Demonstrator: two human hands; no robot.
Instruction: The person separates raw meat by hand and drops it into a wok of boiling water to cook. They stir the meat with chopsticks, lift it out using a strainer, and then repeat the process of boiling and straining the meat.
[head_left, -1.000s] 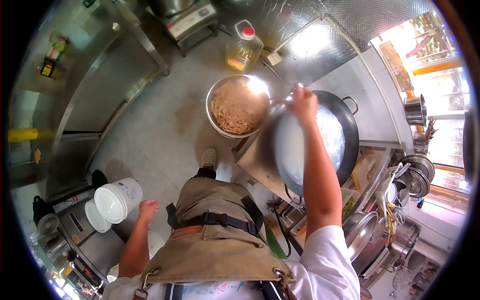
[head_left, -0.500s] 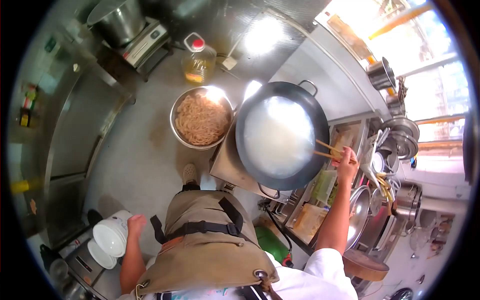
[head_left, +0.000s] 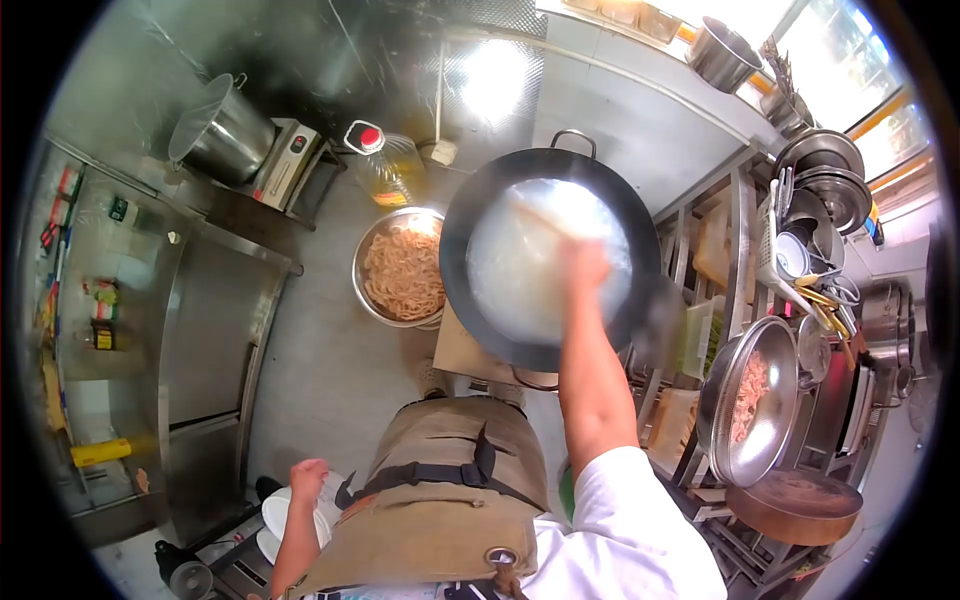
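My right hand (head_left: pixel 586 268), blurred by motion, reaches over the large dark wok (head_left: pixel 462 265) and is closed around the chopsticks (head_left: pixel 535 217). They slant toward the wok's far side, over the cloudy whitish liquid (head_left: pixel 505 290) that fills its middle. Down at my left side, my left hand (head_left: pixel 309 477) hangs with its fingers curled in and nothing visible in them, above the white buckets (head_left: pixel 283 512). Left of the wok, a steel bowl (head_left: pixel 360 285) holds a heap of pale brownish strips (head_left: pixel 402 268).
An oil jug (head_left: pixel 392 170) with a red cap stands behind the steel bowl. At right are a metal bowl (head_left: pixel 775 435) with pinkish pieces, a round wooden board (head_left: pixel 795 508) and a rack of utensils (head_left: pixel 768 245). A stockpot (head_left: pixel 225 135) stands at back left.
My right hand has swung left with the chopsticks, from the wok's right rim to over the liquid. The view has shifted, bringing the metal bowl with pinkish pieces into fuller sight.
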